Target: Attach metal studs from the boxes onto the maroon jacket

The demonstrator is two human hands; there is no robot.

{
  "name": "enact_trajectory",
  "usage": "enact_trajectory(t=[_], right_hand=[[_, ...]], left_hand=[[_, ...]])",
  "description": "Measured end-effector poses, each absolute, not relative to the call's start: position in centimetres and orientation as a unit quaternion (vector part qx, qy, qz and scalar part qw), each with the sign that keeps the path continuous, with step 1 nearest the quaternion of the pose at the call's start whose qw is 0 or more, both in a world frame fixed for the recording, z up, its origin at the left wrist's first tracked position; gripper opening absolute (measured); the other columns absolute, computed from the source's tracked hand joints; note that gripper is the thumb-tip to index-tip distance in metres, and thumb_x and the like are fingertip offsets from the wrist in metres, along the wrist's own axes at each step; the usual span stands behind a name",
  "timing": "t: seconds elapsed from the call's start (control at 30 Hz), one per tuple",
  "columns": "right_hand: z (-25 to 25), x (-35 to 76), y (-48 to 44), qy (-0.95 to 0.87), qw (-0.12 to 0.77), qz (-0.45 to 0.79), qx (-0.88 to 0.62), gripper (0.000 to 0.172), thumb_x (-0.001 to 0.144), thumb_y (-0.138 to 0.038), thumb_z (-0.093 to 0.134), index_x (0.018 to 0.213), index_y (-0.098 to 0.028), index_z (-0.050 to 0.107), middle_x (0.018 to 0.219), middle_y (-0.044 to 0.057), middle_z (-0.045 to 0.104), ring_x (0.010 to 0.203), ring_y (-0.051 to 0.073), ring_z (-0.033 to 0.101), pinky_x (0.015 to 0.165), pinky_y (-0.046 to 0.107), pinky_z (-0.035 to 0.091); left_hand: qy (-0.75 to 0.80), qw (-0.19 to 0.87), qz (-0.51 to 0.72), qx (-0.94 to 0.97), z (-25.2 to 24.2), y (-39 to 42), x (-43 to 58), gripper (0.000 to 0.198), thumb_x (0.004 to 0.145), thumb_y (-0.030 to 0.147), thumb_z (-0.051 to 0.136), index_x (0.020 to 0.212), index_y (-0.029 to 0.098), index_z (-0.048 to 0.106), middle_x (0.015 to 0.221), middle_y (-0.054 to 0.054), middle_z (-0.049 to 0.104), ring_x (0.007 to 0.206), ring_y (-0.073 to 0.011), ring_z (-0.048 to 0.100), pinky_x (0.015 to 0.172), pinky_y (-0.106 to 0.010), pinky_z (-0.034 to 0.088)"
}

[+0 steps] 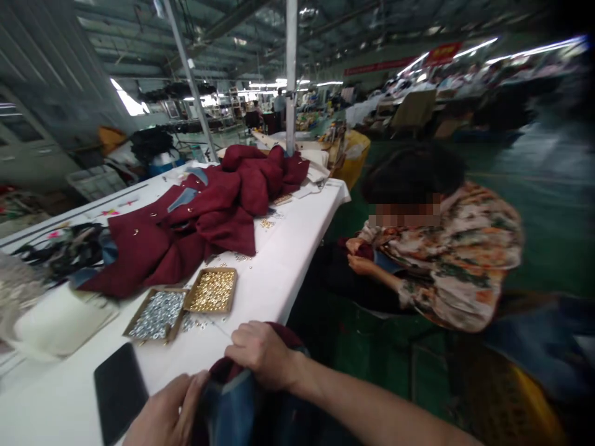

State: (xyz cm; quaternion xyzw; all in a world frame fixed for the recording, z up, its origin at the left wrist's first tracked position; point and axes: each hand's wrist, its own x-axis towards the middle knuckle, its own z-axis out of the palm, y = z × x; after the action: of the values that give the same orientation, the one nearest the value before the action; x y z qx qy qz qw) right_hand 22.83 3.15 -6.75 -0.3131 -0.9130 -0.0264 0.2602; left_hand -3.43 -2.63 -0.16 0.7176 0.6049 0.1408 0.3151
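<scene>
My right hand [263,355] is closed over the edge of a dark red garment with blue lining [232,396] at the table's near edge. My left hand [170,414] grips the same garment from the left, fingers curled against the cloth. Just beyond the hands lie two shallow trays, one of gold fasteners [212,290] and one of silver fasteners [158,314]. A black phone [119,391] lies flat left of my left hand.
A heap of dark red garments [204,217] covers the middle of the white table [288,260]. A seated person in a floral shirt [450,254] works on the right beside the table. A white tray [60,322] sits at the left. A metal pole [291,74] rises behind.
</scene>
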Motion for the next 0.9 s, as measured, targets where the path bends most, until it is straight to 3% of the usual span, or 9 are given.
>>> enact_trajectory(t=[0.1,0.17,0.23,0.3,0.47,0.6,0.73,0.83,0.9], right_hand=[[-7.1,22.5,3.3,-0.902,0.293,-0.015,-0.317,0.023,0.102,-0.021,0.083,0.095,-0.021,0.061,0.093,0.003,0.061,0.083,0.024,0.053,0.069,0.040,0.034],[-7.2,22.4,3.4,-0.900,0.301,-0.002,-0.314,0.022,0.101,-0.020,0.084,0.096,-0.020,0.062,0.094,0.004,0.061,0.084,0.024,0.053,0.071,0.040,0.034],[-7.2,22.3,3.4,-0.900,0.304,0.009,-0.312,0.022,0.099,-0.020,0.085,0.097,-0.020,0.064,0.096,0.004,0.061,0.085,0.025,0.053,0.072,0.041,0.034],[-7.1,22.4,3.5,-0.898,0.305,0.016,-0.316,0.021,0.098,-0.019,0.085,0.096,-0.020,0.064,0.096,0.003,0.061,0.085,0.025,0.052,0.071,0.042,0.034],[-7.4,22.5,3.7,-0.897,0.305,0.033,-0.317,0.018,0.101,-0.017,0.081,0.097,-0.020,0.064,0.096,0.004,0.061,0.086,0.025,0.052,0.072,0.042,0.034],[-7.7,22.5,3.7,-0.897,0.306,0.048,-0.315,0.018,0.101,-0.018,0.082,0.098,-0.020,0.064,0.097,0.004,0.061,0.087,0.025,0.052,0.074,0.043,0.034],[-7.6,22.4,3.7,-0.894,0.309,0.050,-0.319,0.020,0.101,-0.016,0.083,0.096,-0.020,0.063,0.096,0.003,0.059,0.087,0.024,0.052,0.074,0.043,0.033],[-7.5,22.3,3.7,-0.892,0.311,0.054,-0.323,0.021,0.100,-0.015,0.084,0.096,-0.020,0.064,0.095,0.003,0.059,0.087,0.025,0.052,0.074,0.043,0.032],[-7.5,22.3,3.6,-0.891,0.311,0.058,-0.324,0.021,0.099,-0.015,0.084,0.095,-0.020,0.063,0.095,0.003,0.059,0.087,0.025,0.052,0.073,0.043,0.032]], left_hand=[[0.617,0.319,0.039,0.719,2.0,-0.6,-4.4,0.072,0.118,0.075,0.034,0.086,0.025,0.075,0.085,-0.007,0.075,0.085,-0.0285,0.073,0.080,-0.037,0.048],[0.614,0.304,0.035,0.727,3.1,1.8,-4.4,0.070,0.119,0.070,0.035,0.087,0.023,0.076,0.085,-0.008,0.077,0.085,-0.0295,0.073,0.082,-0.038,0.047],[0.600,0.265,0.089,0.750,3.7,4.9,-4.1,0.057,0.119,0.059,0.044,0.095,0.021,0.079,0.091,-0.009,0.080,0.089,-0.0294,0.074,0.085,-0.038,0.047],[0.589,0.222,0.142,0.764,3.8,8.3,-3.1,0.038,0.117,0.045,0.053,0.116,0.020,0.081,0.106,-0.011,0.084,0.099,-0.0284,0.076,0.090,-0.036,0.047],[0.598,0.137,0.085,0.785,2.8,14.7,0.6,0.018,0.110,0.030,0.067,0.108,0.017,0.079,0.100,-0.014,0.081,0.093,-0.0261,0.073,0.081,-0.034,0.040],[0.604,0.122,0.057,0.786,1.1,17.1,2.4,0.034,0.105,0.035,0.079,0.133,0.017,0.075,0.116,-0.017,0.082,0.101,-0.0260,0.074,0.081,-0.032,0.041],[0.614,0.110,0.015,0.782,-0.8,18.7,2.4,0.035,0.092,0.035,0.092,0.120,0.019,0.078,0.112,-0.015,0.082,0.098,-0.0274,0.074,0.077,-0.032,0.041],[0.619,0.103,0.003,0.779,-1.9,19.7,2.1,0.015,0.099,0.032,0.082,0.105,0.019,0.080,0.103,-0.015,0.081,0.093,-0.0279,0.074,0.076,-0.034,0.041],[0.611,0.100,0.003,0.785,-2.5,20.0,2.0,0.016,0.106,0.027,0.071,0.095,0.019,0.081,0.101,-0.015,0.080,0.093,-0.0275,0.074,0.078,-0.035,0.043]])
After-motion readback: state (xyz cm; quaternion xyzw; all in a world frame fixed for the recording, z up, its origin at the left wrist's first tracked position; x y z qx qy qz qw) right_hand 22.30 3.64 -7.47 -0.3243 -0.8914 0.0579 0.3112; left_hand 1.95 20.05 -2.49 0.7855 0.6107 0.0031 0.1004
